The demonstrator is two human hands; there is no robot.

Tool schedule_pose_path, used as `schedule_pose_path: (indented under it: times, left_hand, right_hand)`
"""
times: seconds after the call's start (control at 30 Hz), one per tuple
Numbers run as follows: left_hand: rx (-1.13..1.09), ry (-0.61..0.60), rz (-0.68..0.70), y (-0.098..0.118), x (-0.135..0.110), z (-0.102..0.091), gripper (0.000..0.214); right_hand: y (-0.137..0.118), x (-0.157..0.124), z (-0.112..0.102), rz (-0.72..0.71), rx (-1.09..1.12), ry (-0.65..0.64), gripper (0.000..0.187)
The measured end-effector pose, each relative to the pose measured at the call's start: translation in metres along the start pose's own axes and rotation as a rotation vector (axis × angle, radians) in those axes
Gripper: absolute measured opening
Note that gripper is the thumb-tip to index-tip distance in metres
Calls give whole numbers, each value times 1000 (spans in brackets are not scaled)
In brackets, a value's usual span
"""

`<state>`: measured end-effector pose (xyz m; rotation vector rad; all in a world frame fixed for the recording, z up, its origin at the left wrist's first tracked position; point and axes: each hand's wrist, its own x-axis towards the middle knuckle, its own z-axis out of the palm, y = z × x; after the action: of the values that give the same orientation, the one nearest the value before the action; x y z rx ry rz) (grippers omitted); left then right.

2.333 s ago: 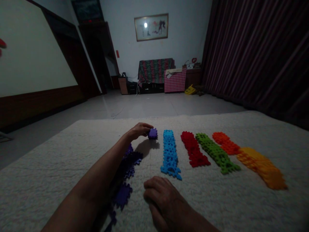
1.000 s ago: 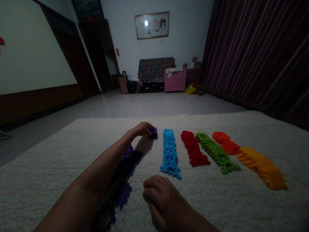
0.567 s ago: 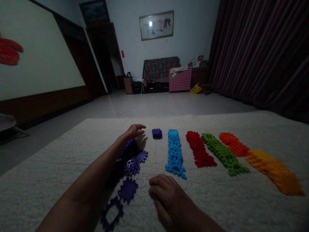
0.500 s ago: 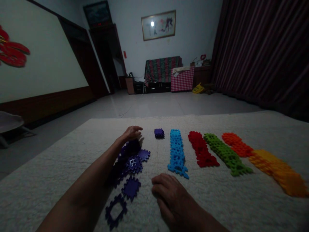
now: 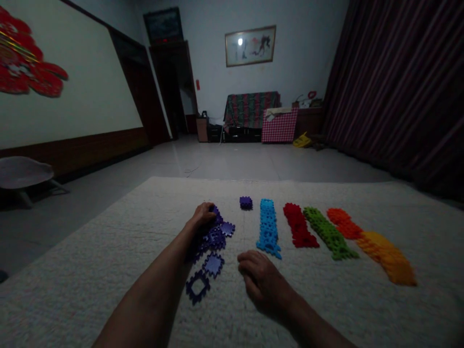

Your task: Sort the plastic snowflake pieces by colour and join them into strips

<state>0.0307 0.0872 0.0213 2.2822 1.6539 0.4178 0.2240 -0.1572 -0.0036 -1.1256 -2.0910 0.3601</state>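
My left hand (image 5: 201, 214) lies with curled fingers on the far end of a loose heap of purple puzzle tiles (image 5: 214, 238) on a white fleecy mat (image 5: 108, 251). A single purple tile (image 5: 246, 202) sits alone beyond the heap, next to a blue row of tiles (image 5: 268, 226). Red (image 5: 297, 224), green (image 5: 325, 231), orange (image 5: 343, 222) and yellow (image 5: 387, 256) rows lie further right. My right hand (image 5: 261, 279) rests knuckles-up on the mat, fingers curled, just below the blue row. A purple frame-shaped tile (image 5: 197, 287) lies nearest to me.
Beyond the mat is a grey tiled floor (image 5: 232, 159). A low round stool (image 5: 21, 174) stands at the left. A cloth-covered cabinet (image 5: 252, 108) and a checked box (image 5: 280, 126) stand at the far wall. Dark curtains (image 5: 398, 87) hang on the right.
My left hand let go of the single purple tile at the head of a new row and drew back onto the purple heap. The view swung left. The right hand stayed put.
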Motion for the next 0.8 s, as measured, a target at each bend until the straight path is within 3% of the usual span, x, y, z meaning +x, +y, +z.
schedule_pose_path:
  times: [0.13,0.23,0.43,0.63,0.8]
  left_hand:
    - [-33,136,6,6,-9,1,49]
    - [-87,151,27,9,-14,-4,45]
    - [-109,56,10,8,-24,-15,50]
    - [-129,-61,27,4,-29,-26,36]
    - [-138,-76,59,6,-24,-41,39]
  right_hand:
    - [1,0,2,-4,-39,29,25]
    - [0,0,3,-15,-62,46,24]
    - [0,-2,6,-12,-104,64,23]
    - [0,-2,7,7,-113,51,23]
    - [3,-1,6,2,-107,37,24]
